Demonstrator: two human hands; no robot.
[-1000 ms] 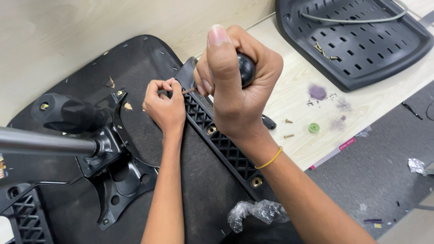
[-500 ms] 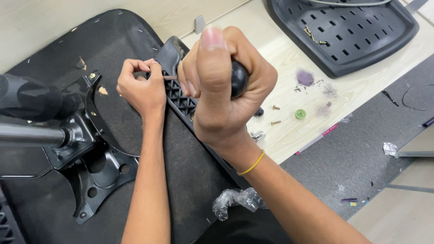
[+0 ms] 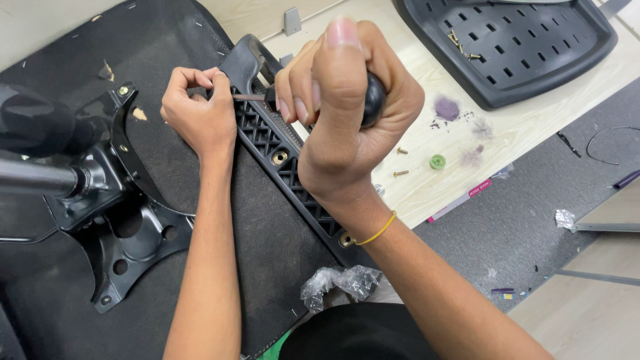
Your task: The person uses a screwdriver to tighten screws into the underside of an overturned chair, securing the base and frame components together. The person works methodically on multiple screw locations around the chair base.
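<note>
Right hand [image 3: 347,113] has its fingers wrapped tight round a black screwdriver handle [image 3: 372,100]; left hand [image 3: 200,113] pinches the shaft [image 3: 248,97] at a ribbed plastic bracket [image 3: 280,153] on an upturned chair seat [image 3: 167,40]. The tip, seemingly hidden, could slip and jab the left fingers

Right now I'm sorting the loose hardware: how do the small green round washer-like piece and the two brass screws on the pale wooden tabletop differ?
The green round piece is disc-shaped plastic-looking; the brass screws are slim, metallic, lying on their sides. It is single; they are two. All lie loose on the tabletop, beyond the right hand.
</note>
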